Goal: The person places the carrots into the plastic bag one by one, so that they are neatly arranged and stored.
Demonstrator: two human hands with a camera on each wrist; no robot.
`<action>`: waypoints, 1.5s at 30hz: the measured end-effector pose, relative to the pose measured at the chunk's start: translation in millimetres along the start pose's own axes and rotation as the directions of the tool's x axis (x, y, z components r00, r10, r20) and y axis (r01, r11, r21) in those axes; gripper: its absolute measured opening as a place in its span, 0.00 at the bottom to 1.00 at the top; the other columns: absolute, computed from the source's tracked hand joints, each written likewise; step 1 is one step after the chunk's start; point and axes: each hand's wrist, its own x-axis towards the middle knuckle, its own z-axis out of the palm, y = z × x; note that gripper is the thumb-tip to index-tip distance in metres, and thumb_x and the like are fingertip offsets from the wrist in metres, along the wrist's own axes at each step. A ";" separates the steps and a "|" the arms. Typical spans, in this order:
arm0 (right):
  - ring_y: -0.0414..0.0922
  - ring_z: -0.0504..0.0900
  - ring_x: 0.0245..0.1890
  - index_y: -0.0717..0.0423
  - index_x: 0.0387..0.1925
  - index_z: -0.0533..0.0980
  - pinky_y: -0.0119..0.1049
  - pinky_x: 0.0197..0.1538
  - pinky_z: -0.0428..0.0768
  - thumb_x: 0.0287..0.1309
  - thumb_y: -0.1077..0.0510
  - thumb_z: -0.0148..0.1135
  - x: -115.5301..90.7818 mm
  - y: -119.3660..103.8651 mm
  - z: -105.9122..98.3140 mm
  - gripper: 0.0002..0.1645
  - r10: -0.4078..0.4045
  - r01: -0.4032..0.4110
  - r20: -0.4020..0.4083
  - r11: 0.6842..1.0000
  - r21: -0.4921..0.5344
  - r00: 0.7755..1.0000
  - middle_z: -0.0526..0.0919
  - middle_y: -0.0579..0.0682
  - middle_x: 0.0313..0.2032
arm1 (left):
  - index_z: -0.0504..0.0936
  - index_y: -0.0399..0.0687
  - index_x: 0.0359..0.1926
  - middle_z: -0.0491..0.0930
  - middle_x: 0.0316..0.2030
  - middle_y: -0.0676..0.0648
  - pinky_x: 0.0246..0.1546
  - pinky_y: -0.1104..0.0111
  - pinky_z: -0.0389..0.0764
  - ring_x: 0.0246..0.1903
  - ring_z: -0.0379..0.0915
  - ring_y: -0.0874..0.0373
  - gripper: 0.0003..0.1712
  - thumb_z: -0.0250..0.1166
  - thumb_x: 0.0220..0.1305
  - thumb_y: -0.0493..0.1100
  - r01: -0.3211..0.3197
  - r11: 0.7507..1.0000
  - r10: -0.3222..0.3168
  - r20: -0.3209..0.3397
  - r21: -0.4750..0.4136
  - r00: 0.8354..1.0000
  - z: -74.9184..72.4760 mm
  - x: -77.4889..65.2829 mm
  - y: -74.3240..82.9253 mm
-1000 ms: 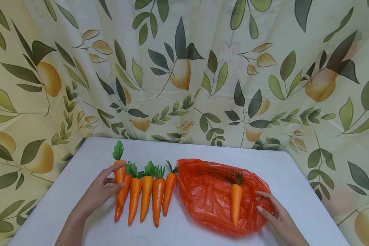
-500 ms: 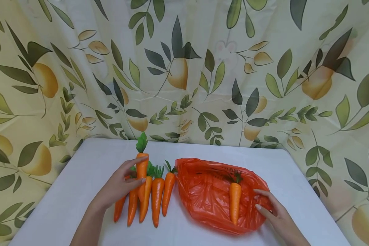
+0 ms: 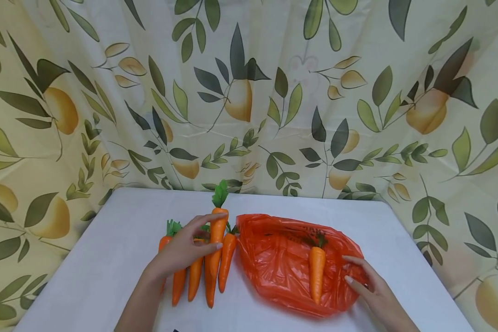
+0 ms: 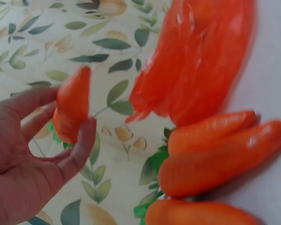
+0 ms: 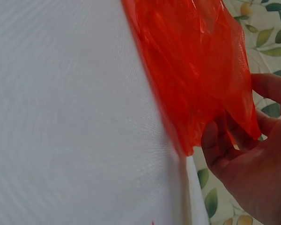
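My left hand [image 3: 186, 249] pinches an orange carrot [image 3: 218, 223] near its leafy top, thumb on one side and fingers on the other. It holds this carrot over a row of carrots [image 3: 227, 265], several of them partly hidden behind the hand. In the left wrist view the held carrot [image 4: 74, 105] appears tip-first above the row. A red plastic bag [image 3: 274, 272] lies spread on the right, one carrot [image 3: 317, 274] resting on it. At the bag's right edge, my right hand [image 3: 373, 290] grips the crinkled plastic [image 5: 196, 79] between thumb and fingers.
A white-covered table [image 3: 137, 207] carries everything. Behind it hangs a curtain [image 3: 149, 115] printed with leaves and fruit. The rightmost carrot's leaves come close to the bag's left edge.
My left hand has carried its carrot from the left end of the row rightward, toward the bag. The right hand stays at the bag's edge, and the carrot on the bag has not moved.
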 end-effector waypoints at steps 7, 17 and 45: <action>0.62 0.61 0.71 0.57 0.74 0.61 0.29 0.52 0.80 0.74 0.50 0.61 -1.6 -1.1 1.9 0.36 0.002 -0.002 -0.006 1.000 0.006 1.000 0.60 0.62 0.75 | 0.77 0.67 0.69 0.67 0.66 0.50 0.48 0.55 0.80 0.53 0.72 0.44 0.33 0.75 0.65 0.48 -0.040 0.998 0.044 0.085 -0.049 0.995 13.2 9.1 -0.4; 0.64 0.60 0.72 0.57 0.75 0.61 0.32 0.53 0.81 0.74 0.52 0.61 -3.6 -0.5 -1.7 0.35 -0.002 0.002 -0.002 1.000 -0.008 1.000 0.58 0.63 0.75 | 0.78 0.74 0.67 0.69 0.65 0.55 0.43 0.58 0.82 0.47 0.76 0.49 0.31 0.75 0.65 0.50 -0.057 0.998 0.056 0.180 0.001 0.982 50.4 23.0 6.2; 0.61 0.64 0.69 0.58 0.74 0.62 0.32 0.53 0.81 0.75 0.53 0.60 -3.7 -8.0 1.4 0.33 -0.032 0.032 -0.015 0.999 -0.006 0.999 0.61 0.62 0.74 | 0.83 0.69 0.61 0.79 0.51 0.61 0.50 0.60 0.79 0.49 0.75 0.59 0.26 0.76 0.62 0.48 -0.013 0.989 -0.038 0.338 0.146 0.940 123.3 76.2 21.6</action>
